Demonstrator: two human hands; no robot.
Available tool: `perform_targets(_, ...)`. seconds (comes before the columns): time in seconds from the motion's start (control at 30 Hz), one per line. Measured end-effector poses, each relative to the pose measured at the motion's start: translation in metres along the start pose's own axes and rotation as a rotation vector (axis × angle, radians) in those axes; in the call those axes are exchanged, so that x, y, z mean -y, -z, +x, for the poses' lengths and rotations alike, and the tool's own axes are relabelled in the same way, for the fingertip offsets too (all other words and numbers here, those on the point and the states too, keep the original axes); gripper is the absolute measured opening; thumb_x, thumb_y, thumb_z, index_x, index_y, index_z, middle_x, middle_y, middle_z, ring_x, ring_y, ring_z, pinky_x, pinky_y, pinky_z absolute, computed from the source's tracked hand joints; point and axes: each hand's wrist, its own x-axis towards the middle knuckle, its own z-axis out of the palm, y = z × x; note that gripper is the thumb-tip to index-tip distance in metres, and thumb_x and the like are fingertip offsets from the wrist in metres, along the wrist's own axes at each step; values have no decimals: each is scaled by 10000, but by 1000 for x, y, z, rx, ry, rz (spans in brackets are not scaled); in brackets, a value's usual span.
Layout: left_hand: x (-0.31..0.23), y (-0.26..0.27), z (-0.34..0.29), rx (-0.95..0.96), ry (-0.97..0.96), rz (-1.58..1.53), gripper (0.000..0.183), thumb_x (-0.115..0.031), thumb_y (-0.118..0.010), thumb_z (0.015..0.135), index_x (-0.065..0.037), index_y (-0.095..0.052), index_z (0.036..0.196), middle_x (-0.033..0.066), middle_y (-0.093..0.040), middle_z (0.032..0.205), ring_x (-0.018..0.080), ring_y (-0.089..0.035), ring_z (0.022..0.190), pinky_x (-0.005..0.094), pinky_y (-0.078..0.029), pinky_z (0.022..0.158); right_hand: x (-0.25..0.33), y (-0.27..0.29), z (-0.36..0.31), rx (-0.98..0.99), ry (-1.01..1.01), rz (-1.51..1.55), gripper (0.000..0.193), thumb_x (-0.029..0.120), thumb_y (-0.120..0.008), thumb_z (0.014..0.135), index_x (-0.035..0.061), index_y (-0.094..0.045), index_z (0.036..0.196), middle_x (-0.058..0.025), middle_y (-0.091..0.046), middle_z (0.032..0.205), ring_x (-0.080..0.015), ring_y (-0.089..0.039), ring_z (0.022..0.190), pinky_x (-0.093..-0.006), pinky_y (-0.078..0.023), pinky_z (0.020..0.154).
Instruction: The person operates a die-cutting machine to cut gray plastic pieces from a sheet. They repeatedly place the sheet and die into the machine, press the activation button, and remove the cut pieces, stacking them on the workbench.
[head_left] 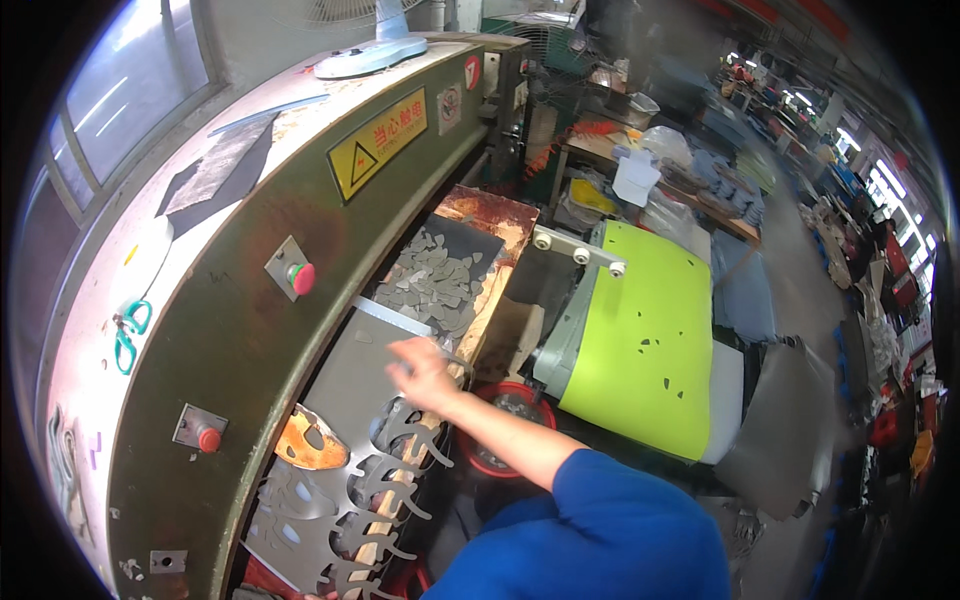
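Under the press, my right hand (425, 368) reaches at twelve o'clock onto the grey sheet (350, 385); whether its fingers grip, I cannot tell. I'd lift flat, clear of the cutouts (435, 280). My left hand is out of view.

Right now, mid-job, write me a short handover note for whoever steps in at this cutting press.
Right hand: reaching over the grey sheet on the press bed, fingers blurred, grip cannot be told.
Left hand: out of view.
Grey sheet: the near part is already punched full of cut-out holes; the stretch under the hand is uncut.
Pile of cut grey pieces: lies farther back on the bed.
Orange-brown cutting die: rests on the sheet at its left edge.
Done: several rows cut.
Left: the uncut stretch of the sheet, by the look of it.
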Motion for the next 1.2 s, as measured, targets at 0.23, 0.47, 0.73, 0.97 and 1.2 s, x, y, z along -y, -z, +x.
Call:
perform_targets(0.23, -22, 34, -4, -254, -169, -107, 326, -307, -537, 958, -11, -602, 1079, 170, -645, 968, 298, -618, 843, 384, -505, 762, 73, -115, -71, 679, 164, -137, 968, 344, -805, 670, 139, -289, 1463, -425, -200, 1371, -550, -175, 1345, -552, -351, 1060)
perform_targets(0.47, -102, -21, -32, 90, -142, -445, 251, -142, -601, 902, -36, -610, 1129, 80, -656, 983, 158, -609, 831, 288, -490, 767, 72, -77, -74, 568, 174, 214, 686, 162, -797, 749, 6, -430, 1307, -88, -512, 1202, -218, -573, 1078, -341, -505, 895)
perform_targets(0.73, -80, -9, -85, 325, -256, -548, 383, -358, -440, 986, -23, -549, 836, 190, -593, 655, 413, -600, 659, 437, -470, 591, 108, -22, -246, 779, -726, 1126, 723, -79, -675, 775, -40, -324, 1406, -185, -544, 1267, -216, -557, 1147, -328, -448, 988)
perform_targets(0.97, -44, -42, -133, 189, -240, 256, 280, -250, -466, 956, -27, -600, 852, 219, -635, 690, 414, -627, 654, 497, -501, 602, 9, 17, -226, 650, -1009, 1655, 552, 20, -589, 867, -12, -389, 1381, -177, -488, 1342, -288, -490, 1243, -506, -374, 1088)
perform_targets(1.2, 11, -51, -96, 217, -390, 134, 309, -262, -486, 932, -6, -617, 821, 263, -620, 732, 435, -614, 729, 521, -481, 660, -41, 70, -200, 228, -572, 1438, 709, 143, -667, 846, -12, -298, 1431, -230, -354, 1438, -347, -388, 1326, -539, -301, 1132)
